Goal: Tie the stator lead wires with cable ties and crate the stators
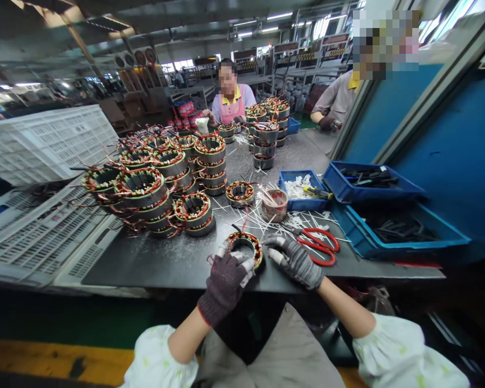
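Observation:
A wound stator ring (pixel 260 249) with copper wire and yellow-green insulation lies near the front edge of the metal table. My left hand (pixel 227 276), in a dark glove with pale fingertips, grips its near left side. To the right of the ring is my right hand (pixel 295 258), in a grey glove, apart from it. Its fingers are spread, and I see nothing held between them. Red-handled scissors (pixel 330 249) lie just beyond that hand. Thin white sticks (pixel 248 220) are scattered behind the ring, around a round tub (pixel 275 207) holding more of them.
Stacks of stators (pixel 143 196) stand on the left, with another stack (pixel 264 143) farther back. Blue bins (pixel 408 250) with dark strips are at right, beside a small bin (pixel 303 203) of white pieces. White crates (pixel 44 140) stand left. Two people (pixel 232 105) work across the table.

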